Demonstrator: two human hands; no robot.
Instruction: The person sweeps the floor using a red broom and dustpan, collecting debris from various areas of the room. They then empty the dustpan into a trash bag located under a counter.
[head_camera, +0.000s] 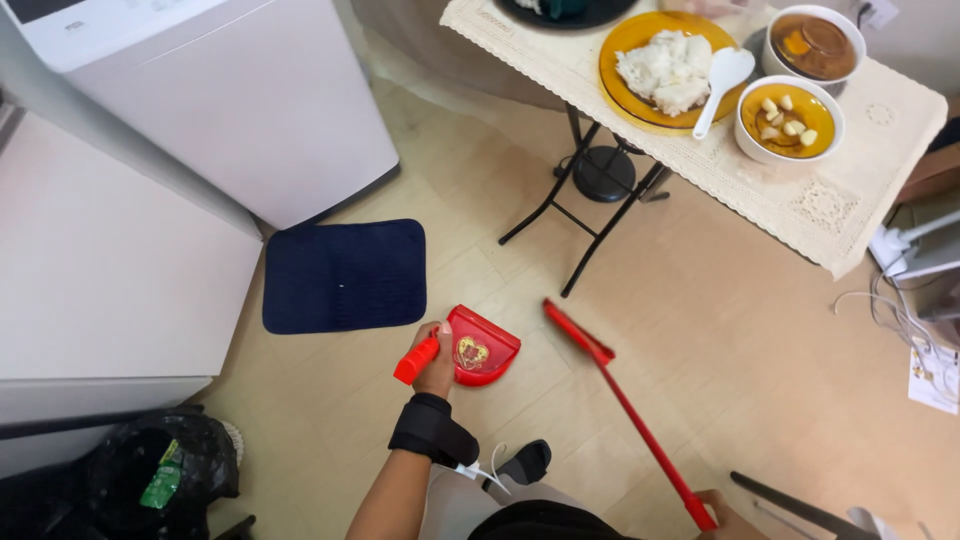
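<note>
left hand (437, 368) grips red dustpan (481, 347) | right hand (722, 513) holds red broom (622, 398)

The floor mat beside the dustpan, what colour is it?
Dark navy blue, plain; the floor mat shows best in the head view.

The dustpan (482, 347) is bright red with a gold heart-shaped mark inside, its handle orange-red. The broom (625, 402) is red along its whole stick. A black wrist wrap (431, 430) sits on the left arm. The mat (345, 274) is dark navy. The floor (730, 340) is pale beige tile. The tablecloth (800, 195) is cream lace, the plate (630, 40) amber yellow with white food. The bin bag (160, 470) is black.
</note>
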